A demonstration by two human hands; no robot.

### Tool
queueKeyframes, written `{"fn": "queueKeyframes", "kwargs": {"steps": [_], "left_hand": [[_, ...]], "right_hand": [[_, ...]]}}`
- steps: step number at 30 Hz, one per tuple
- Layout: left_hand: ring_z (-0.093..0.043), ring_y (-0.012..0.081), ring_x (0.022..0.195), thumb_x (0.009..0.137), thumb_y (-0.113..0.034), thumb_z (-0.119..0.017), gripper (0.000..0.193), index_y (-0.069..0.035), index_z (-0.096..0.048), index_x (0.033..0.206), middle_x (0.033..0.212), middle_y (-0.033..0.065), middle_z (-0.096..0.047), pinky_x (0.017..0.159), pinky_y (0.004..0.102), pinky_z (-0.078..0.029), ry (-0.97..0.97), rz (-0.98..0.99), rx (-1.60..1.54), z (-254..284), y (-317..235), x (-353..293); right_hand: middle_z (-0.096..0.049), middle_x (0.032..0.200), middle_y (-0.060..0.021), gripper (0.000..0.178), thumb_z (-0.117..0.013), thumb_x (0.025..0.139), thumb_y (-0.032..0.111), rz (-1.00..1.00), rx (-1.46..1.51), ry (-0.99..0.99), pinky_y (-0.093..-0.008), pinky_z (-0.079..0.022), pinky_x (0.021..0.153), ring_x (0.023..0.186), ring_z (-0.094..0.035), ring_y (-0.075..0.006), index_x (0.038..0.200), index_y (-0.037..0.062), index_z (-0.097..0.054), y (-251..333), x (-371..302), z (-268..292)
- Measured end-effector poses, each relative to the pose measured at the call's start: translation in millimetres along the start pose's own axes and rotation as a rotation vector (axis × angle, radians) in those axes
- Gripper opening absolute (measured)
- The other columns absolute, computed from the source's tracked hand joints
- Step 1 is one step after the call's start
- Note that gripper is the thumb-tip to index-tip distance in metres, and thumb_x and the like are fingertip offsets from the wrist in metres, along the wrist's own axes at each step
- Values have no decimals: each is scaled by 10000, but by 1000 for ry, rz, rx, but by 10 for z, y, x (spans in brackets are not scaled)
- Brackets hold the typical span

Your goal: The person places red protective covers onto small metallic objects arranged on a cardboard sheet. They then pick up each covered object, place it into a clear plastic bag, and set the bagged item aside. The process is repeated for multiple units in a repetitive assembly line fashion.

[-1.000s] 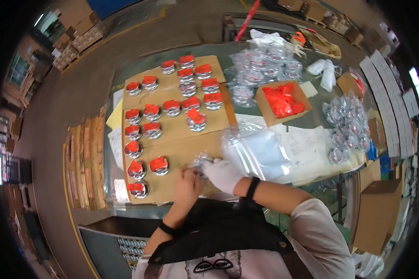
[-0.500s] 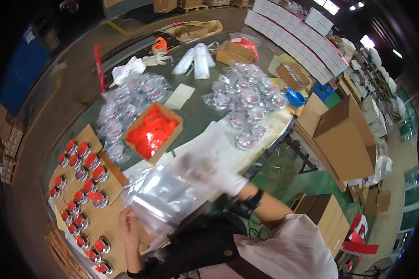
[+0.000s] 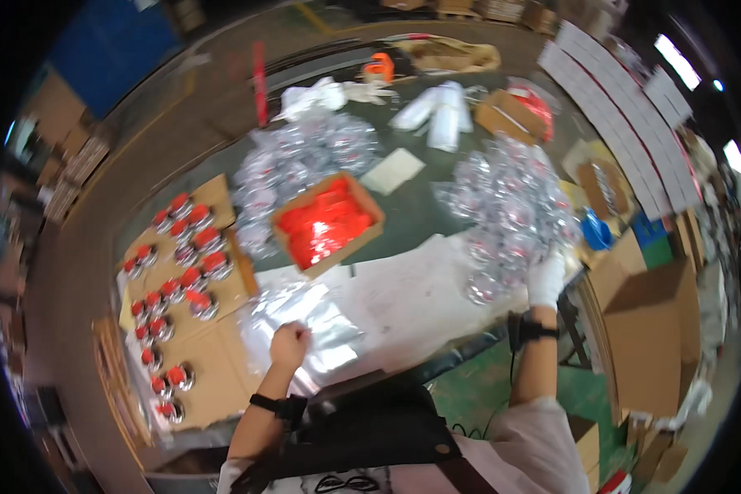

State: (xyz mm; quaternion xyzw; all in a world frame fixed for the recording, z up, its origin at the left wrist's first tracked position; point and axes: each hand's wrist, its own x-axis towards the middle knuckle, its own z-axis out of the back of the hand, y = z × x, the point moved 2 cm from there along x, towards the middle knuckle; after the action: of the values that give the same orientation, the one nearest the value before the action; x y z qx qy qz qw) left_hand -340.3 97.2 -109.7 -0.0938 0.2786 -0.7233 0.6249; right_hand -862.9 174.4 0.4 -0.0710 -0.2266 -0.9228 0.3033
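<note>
My bare left hand [image 3: 290, 344], with its fingers curled closed, is over a stack of flat clear plastic bags [image 3: 328, 317] at the near edge of the table. Whether it pinches a bag is hidden. In a white glove, my right hand [image 3: 546, 280] reaches to the near right side of a heap of bagged shiny round parts [image 3: 510, 206]. Its fingers are blurred among the bags, so a grip cannot be made out. Beyond the flat bags sits an open cardboard box [image 3: 370, 235] full of red pieces [image 3: 325, 222].
Left, chrome round parts with red tops [image 3: 202, 305] stand on a cardboard sheet [image 3: 214, 350]. Another bagged heap [image 3: 305, 156] lies behind the red box. Farther back are clear plastic rolls [image 3: 445, 119] and an orange tape dispenser [image 3: 379, 67]. Right, a large open carton [image 3: 654, 329] and a blue bowl [image 3: 597, 230].
My right hand has moved from above the flat bags rightward to the bagged heap. My left hand has shifted from the bags' left edge onto them. The view has turned.
</note>
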Motion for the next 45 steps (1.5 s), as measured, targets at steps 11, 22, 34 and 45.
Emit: {"fn": "queueKeyframes", "kwargs": {"steps": [11,22,34,45], "left_hand": [[-570,158,630,784,-145,-770,235,-2,-625,901,725,76,-582,562,295,-462,-324,-195,-378,1229,-56,-680],[-545,52,652,915,-99,-620,112,-20,-666,980,771,-14,-622,583,222,-467,-670,323,-1212,2203,1937,-2158],[-633,410,787,845,-225,-641,238,-60,-582,1005,871,212,-651,691,481,-501,-361,321,-208,2062,2261,-1621],[-654,343,883,956,-252,-494,289,-49,-626,1114,998,190,-669,732,415,-515,-455,124,-709,959,2333,-1194]], "right_hand": [[-670,754,-178,395,-661,839,374,658,533,1197,-380,-499,652,730,-659,-300,868,-18,-698,2699,-2716,-221],[-595,606,-121,338,-521,944,269,809,1000,1362,-354,-462,506,532,-591,-221,748,9,-615,4515,-4982,-209],[-634,700,-161,254,-592,843,234,932,303,1398,-388,-512,656,672,-633,-263,923,-4,-621,4474,-4827,-750],[-570,1118,-264,426,-588,885,284,1347,249,1068,-473,-484,843,993,-584,-406,1152,-41,-523,3691,-5109,-783]]}}
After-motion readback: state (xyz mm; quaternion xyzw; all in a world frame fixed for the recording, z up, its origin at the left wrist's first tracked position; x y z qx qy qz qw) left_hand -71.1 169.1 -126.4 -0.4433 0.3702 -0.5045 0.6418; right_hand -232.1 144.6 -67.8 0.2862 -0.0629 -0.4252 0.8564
